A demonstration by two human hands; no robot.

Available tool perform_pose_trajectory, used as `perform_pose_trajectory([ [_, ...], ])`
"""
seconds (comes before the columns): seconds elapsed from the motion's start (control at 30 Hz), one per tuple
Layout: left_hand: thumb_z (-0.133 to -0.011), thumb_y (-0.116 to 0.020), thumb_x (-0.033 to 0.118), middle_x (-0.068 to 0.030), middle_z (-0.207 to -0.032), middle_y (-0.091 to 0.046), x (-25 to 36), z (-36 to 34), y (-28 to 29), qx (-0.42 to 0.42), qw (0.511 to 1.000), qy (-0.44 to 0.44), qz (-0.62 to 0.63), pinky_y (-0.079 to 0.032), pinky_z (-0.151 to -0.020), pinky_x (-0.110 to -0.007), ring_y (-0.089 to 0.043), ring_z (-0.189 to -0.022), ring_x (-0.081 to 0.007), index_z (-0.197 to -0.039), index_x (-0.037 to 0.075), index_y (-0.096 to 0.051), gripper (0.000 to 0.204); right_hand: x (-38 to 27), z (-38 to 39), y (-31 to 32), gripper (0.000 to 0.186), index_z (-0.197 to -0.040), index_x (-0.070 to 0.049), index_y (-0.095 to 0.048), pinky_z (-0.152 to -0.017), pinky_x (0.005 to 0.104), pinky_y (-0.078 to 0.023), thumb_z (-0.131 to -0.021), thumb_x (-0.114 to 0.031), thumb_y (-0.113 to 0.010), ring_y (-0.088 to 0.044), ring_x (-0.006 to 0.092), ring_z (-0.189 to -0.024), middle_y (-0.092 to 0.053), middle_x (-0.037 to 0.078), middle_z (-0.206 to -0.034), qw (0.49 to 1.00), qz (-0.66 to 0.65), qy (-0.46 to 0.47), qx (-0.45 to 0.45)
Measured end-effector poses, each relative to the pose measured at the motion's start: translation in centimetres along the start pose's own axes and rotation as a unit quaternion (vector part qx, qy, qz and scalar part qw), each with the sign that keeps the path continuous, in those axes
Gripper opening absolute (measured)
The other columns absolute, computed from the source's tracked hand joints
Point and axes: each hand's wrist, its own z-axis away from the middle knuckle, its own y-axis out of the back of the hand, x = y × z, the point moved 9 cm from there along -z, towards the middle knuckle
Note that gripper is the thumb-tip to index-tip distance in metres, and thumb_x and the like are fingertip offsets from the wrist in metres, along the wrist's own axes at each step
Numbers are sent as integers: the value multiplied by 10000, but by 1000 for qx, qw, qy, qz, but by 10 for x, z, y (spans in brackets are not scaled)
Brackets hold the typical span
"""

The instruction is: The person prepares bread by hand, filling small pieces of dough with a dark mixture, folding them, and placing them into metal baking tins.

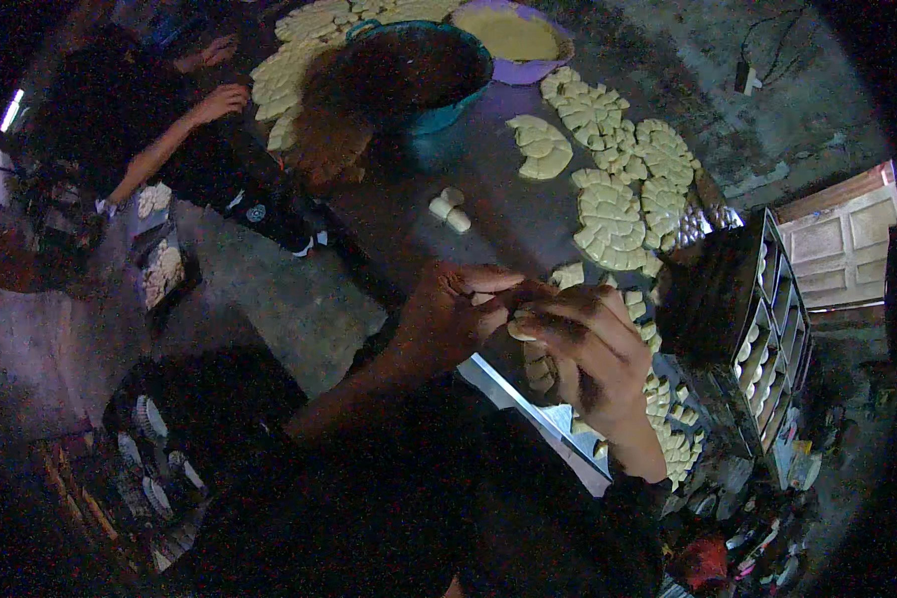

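Observation:
My left hand (468, 307) and my right hand (590, 344) meet above the near edge of the dark table. Both have curled fingers, pinching a small pale piece of dough (517, 326) that the fingers mostly cover. Just beyond them, a few plain dough pieces (450, 211) lie together on the tabletop. Flat rounds of dough scored into pieces (610, 221) spread along the table's right side. More small cut dough pieces (672, 424) sit beside my right wrist.
A teal basin (437, 128) with dark brown contents and a purple basin (558, 62) of yellowish stuff stand at the far side. Stacked dark trays (757, 339) with pale shaped pieces rise at right. Across the table's left side, another person's hand (221, 102) is near more dough.

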Motion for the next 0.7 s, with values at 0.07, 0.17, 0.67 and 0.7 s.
perform_pose_trajectory([
  [0.07, -916, -644, 91, -99, -894, -743, -3, 4, 0, -22, 996, 7, -81, -523, -755, -267, -660, -855, -80, -1020, 3, -729, 160, 7, 7, -2, 189, -958, -39, -714, -726, 337, -504, -772, -11, -728, -638, 278, -845, -697, 132, -1011, 997, -45, -59, -10],
  [0.17, -916, -651, 108, -102, -897, -744, -5, 12, 4, -40, 993, 50, -100, -531, -769, -288, -671, -857, -99, -1024, 18, -732, 163, 9, 6, -1, 130, -884, -51, -714, -722, 354, -476, -777, 19, -695, -593, 262, -782, -691, 109, -866, 994, -32, -106, 18],
  [0.67, -970, -614, 226, -86, -1094, -702, -99, 3, 40, -63, 960, 204, 180, -510, -875, -307, -649, -983, -155, -1167, -4, -667, 308, 55, -6, -62, 463, -1174, -134, -629, -943, 403, -428, -749, -150, -810, -648, 250, -989, -703, 27, -1103, 972, -70, -199, -107],
  [0.7, -977, -605, 241, -86, -1099, -699, -100, 3, 46, -72, 949, 235, 200, -504, -885, -303, -644, -995, -156, -1177, -4, -660, 321, 62, -8, -67, 469, -1165, -137, -623, -905, 400, -449, -737, -152, -814, -645, 275, -982, -699, 26, -1108, 978, -49, -186, -84],
])
